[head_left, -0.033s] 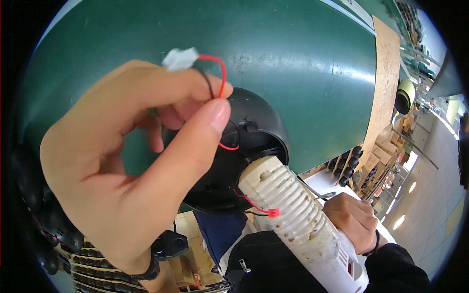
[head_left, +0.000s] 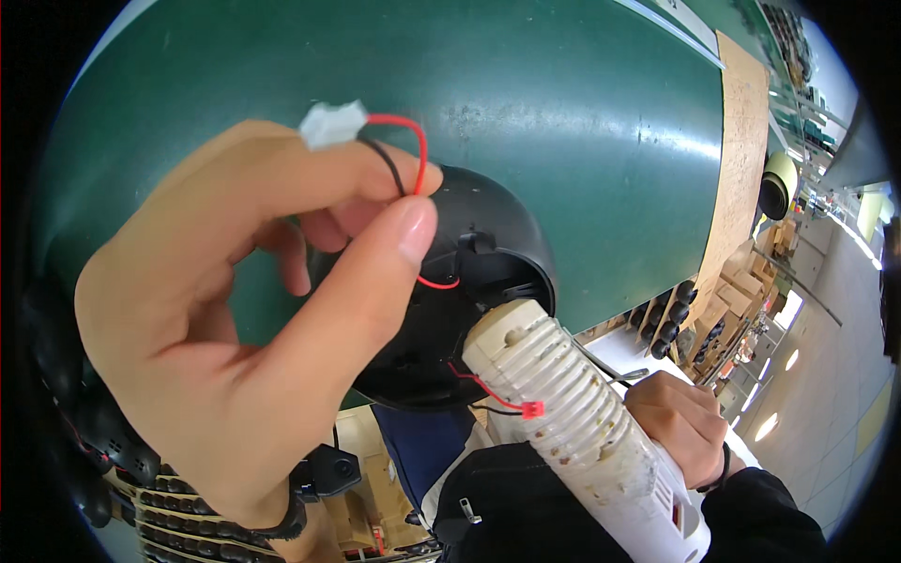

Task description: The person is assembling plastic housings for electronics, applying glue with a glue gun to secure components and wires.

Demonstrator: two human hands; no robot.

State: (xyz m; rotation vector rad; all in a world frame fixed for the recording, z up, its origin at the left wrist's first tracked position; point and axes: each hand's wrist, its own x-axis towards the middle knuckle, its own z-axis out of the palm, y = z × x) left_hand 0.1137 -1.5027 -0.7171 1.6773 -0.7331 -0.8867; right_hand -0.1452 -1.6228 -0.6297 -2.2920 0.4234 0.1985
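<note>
My left hand (head_left: 235, 300) is closed, pinching a red and black wire pair (head_left: 413, 174) between thumb and forefinger. A white plug connector (head_left: 333, 124) on the wire's end sticks out above the forefinger. Behind the hand is a hollow, round black plastic housing (head_left: 497, 211), partly hidden; the red wire runs down toward its inside. A smaller red connector (head_left: 532, 410) with thin red and black leads shows against a white ribbed tool (head_left: 572, 394), stained and looking like a glue gun. Closed at that tool's right side is my right hand (head_left: 678, 427), apparently gripping its handle, which is hidden.
A green tabletop (head_left: 601, 141) lies under the housing, with a wooden board (head_left: 737, 141) along its right side. Rows of black round parts (head_left: 197, 521) are at the lower left, near a black boxy part (head_left: 333, 466). Cardboard boxes (head_left: 741, 281) stand off to the right.
My left hand has shifted slightly left, and the white connector has moved left and a little down with it. The white tool has edged slightly to the right.
</note>
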